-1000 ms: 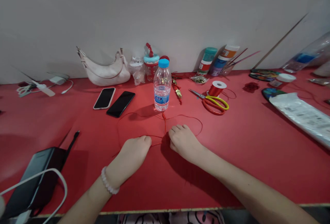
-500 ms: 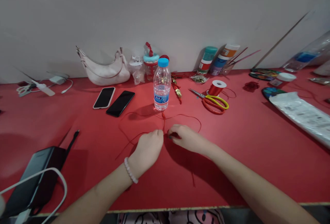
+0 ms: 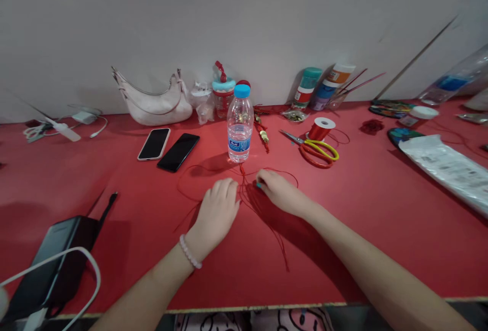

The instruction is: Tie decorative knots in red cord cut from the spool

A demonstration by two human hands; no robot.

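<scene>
A thin red cord (image 3: 267, 220) with a short knotted section lies on the table just in front of a water bottle (image 3: 239, 140). Its loose strands loop out to both sides and trail toward the table's front edge. Left of the knots, my left hand (image 3: 218, 208) is closed with the fingertips on a strand, the thumb lower down. To the right, my right hand (image 3: 280, 192) has its fingers curled in a pinch on another strand; the exact grip is partly hidden. The bottle stands upright at the top end of the knotted part.
Scissors (image 3: 318, 153) and a spool of red cord (image 3: 321, 128) lie to the right. Two phones (image 3: 178, 152) are left of the bottle, with a white handbag (image 3: 158, 107) behind. A power bank (image 3: 53, 262) sits near left. A plastic-wrapped packet (image 3: 446, 168) lies at far right.
Both hands have moved apart and slightly away from me, the right one toward the upper right. More strands now show between them, below the knots.
</scene>
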